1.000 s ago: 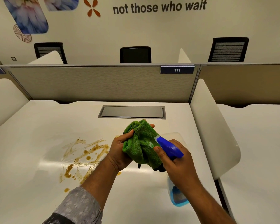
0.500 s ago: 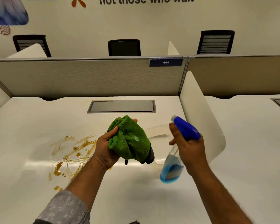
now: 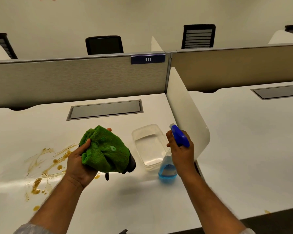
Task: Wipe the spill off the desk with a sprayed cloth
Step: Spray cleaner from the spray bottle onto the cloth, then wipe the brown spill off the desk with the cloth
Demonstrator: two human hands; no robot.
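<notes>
Open-plan office — numbered partition [image 3: 78, 80], desk [image 3: 125, 208] rows.

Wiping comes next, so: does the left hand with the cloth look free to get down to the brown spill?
Probably yes. The left hand holds the green cloth just right of the brown spill, with nothing lying between them.

The green cloth [image 3: 105, 149] hides most left fingers [image 3: 109, 129] and a dark object
</notes>
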